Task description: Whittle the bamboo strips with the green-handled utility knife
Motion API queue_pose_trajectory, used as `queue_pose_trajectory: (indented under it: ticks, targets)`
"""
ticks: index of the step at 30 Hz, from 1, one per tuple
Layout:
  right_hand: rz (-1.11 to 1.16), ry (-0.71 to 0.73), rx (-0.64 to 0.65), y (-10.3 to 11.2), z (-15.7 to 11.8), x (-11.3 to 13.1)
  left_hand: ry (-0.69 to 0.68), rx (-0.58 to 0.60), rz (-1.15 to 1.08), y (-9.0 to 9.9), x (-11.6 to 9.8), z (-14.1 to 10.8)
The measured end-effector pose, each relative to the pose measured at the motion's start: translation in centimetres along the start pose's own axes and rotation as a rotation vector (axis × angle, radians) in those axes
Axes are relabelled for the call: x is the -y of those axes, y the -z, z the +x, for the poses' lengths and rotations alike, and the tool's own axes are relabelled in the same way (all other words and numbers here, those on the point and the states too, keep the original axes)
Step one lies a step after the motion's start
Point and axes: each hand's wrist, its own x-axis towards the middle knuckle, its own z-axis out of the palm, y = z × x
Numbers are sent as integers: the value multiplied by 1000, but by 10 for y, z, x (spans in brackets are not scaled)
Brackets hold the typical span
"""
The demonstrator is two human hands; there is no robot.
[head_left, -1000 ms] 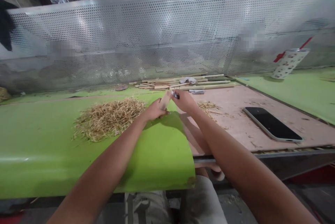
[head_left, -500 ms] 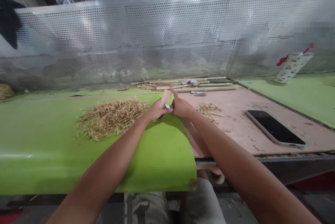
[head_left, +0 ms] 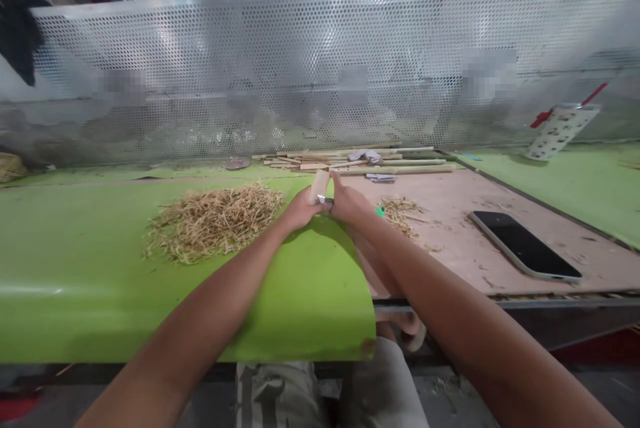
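Both hands meet near the middle of the bench, over the edge of the green sheet (head_left: 300, 295). My left hand (head_left: 301, 209) is closed around a pale, flat piece of wood (head_left: 319, 186) that sticks up from it. My right hand (head_left: 349, 201) is closed on a small knife, its index finger pointing up beside the wood. The short metal blade (head_left: 321, 199) shows between the hands, against the wood; the handle is mostly hidden in the fingers. A heap of thin shavings (head_left: 217, 221) lies left of my left hand.
Bamboo strips (head_left: 360, 161) lie behind the hands, before a perforated metal screen (head_left: 300, 48). On the right are a phone (head_left: 525, 245) and a patterned cup (head_left: 563, 131) with a red straw. Smaller shavings (head_left: 400, 211) lie on the pinkish board (head_left: 450, 215).
The blade is tilted differently between the hands. Both hands keep their hold in nearly the same place, and a small green thing beside my right wrist shows more. The view has shifted slightly.
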Motion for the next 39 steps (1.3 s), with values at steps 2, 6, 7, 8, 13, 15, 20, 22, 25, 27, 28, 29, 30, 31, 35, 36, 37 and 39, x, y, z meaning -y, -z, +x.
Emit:
queue_pose_trajectory:
  ticks: [2, 6, 7, 8, 13, 15, 20, 22, 25, 27, 28, 29, 30, 31, 35, 36, 37, 39]
  targets:
    - [14, -21, -16, 0, 0, 1, 12, -7, -7, -2, 1, 0]
    - [65, -39, -36, 1, 2, 2, 21, -39, 21, -4, 0, 0]
    - [70, -32, -37, 1, 2, 1, 22, -42, 25, -4, 0, 0]
    - [74, -21, -36, 1, 2, 1, 28, -37, 24, -4, 1, 0]
    - [97, 71, -2, -2, 3, -5, 87, 35, -20, -1, 4, 2]
    - [121, 112, 8, -3, 3, -8, 77, 54, -26, 0, 4, 2]
    - [175, 149, 24, -3, 5, -13, 59, 100, -32, 4, 0, 0]
    - [191, 149, 24, -2, 5, -13, 69, 150, -33, 6, -1, -1]
    - [196, 158, 34, -2, 5, -14, 69, 234, -37, 8, 1, 1]
    - [187, 168, 42, -2, 5, -14, 57, 266, -36, 8, 3, 3]
    - [177, 172, 41, -3, 5, -14, 45, 262, -40, 8, 5, 4]
    - [165, 172, 37, -3, 6, -14, 34, 247, -45, 8, 6, 5]
    - [151, 167, 32, -3, 5, -14, 27, 225, -51, 7, 6, 5]
    - [136, 159, 27, -3, 5, -13, 25, 201, -58, 7, 6, 5]
    - [71, 121, 28, -2, 4, -10, 77, 195, -58, 7, 4, 4]
    - [55, 117, 32, -2, 3, -9, 94, 205, -47, 7, 4, 4]
    - [43, 115, 37, -2, 3, -8, 106, 206, -30, 7, 3, 4]
    - [33, 108, 44, -3, 4, -7, 113, 182, 8, 8, 2, 3]
